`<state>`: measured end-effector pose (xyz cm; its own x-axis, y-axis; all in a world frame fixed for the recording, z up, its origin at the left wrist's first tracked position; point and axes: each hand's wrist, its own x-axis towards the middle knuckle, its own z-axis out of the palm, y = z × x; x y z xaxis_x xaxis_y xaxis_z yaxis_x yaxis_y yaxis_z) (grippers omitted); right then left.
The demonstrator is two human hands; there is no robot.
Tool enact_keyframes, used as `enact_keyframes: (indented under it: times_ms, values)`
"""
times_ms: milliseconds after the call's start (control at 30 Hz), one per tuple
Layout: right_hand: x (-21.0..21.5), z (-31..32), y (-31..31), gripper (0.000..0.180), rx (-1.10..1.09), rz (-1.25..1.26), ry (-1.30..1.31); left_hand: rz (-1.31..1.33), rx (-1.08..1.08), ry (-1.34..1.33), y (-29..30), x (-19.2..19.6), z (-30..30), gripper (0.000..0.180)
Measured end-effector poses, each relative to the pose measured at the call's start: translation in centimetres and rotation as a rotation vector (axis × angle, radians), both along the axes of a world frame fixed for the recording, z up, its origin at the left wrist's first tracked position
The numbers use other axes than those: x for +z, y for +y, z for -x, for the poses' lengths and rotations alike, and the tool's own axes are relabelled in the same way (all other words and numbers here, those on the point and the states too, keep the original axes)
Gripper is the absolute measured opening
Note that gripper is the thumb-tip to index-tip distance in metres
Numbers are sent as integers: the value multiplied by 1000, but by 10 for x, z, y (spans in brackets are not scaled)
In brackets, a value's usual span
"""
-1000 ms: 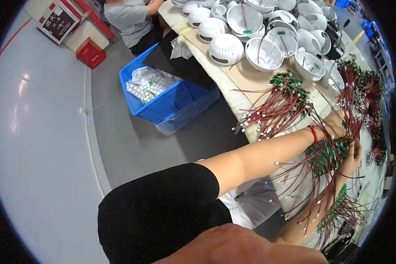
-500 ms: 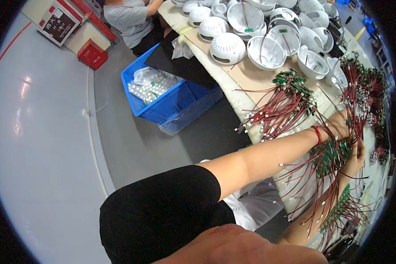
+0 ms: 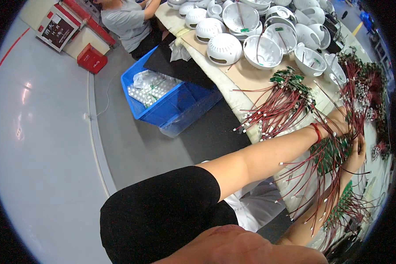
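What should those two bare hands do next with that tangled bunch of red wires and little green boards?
Probably lift it a little higher. The left hand and right hand grip the bunch of red wires with small green circuit boards, and its loose ends dangle over the table edge, near other bundles.

The single head-worn fisheye view looks steeply down and to the right from above the person's left shoulder [image 3: 163, 215], close to the body, across the workbench [image 3: 242, 79] edge, with the grey floor [image 3: 44, 145] filling its left half.
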<state>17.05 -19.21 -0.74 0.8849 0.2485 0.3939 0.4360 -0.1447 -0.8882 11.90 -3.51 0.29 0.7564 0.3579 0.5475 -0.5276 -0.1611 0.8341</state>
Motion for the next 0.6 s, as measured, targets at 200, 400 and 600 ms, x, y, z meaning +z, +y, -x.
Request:
enact_keyframes:
  times_ms: [200,400,600]
  values:
    - [0,1,3,26,-18,-5,18,128,-36,-38,-3,-7,-6,20]
    - [-4,-5,0,26,-5,8,-12,133,-136,25,3,-3,-2,22]
    - [-7,-6,-1,25,1,-9,2,102,-25,18,0,0,1,18]
